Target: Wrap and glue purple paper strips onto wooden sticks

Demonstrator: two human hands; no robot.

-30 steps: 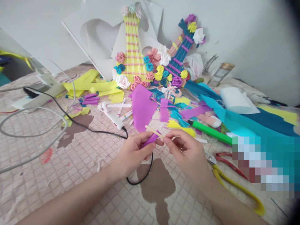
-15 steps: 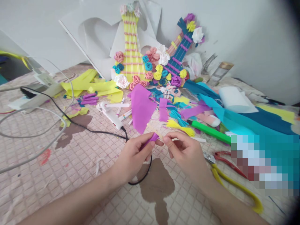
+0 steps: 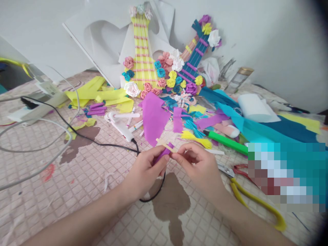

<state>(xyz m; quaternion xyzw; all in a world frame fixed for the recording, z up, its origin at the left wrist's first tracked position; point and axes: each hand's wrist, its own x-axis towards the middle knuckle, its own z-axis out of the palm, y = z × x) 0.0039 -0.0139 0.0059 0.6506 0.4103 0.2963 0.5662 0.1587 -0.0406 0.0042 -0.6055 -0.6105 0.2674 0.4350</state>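
My left hand (image 3: pixel 143 167) is closed around a small folded strip of purple paper (image 3: pixel 169 146), whose end pokes out past the thumb. Pinched in my right hand (image 3: pixel 198 164) is the near end of a thin pale stick (image 3: pixel 162 142), which lies across the purple strip. Thumb and forefinger of the right hand are almost touching the left thumb. Just beyond both hands lies a large purple paper sheet (image 3: pixel 155 118). A white glue gun (image 3: pixel 121 128) with a black cord rests to its left.
Two paper-flower-covered guitar shapes, one yellow (image 3: pixel 140 51) and one blue (image 3: pixel 197 56), lean against the wall. Scissors with yellow handles (image 3: pixel 252 194) and a green cutter knife (image 3: pixel 227 141) lie on the right. Cords loop across the left, near a power strip (image 3: pixel 38 107).
My right hand has moved slightly left, toward my left hand. The pale stick now crosses the purple strip more plainly. The whole view has shifted a little.
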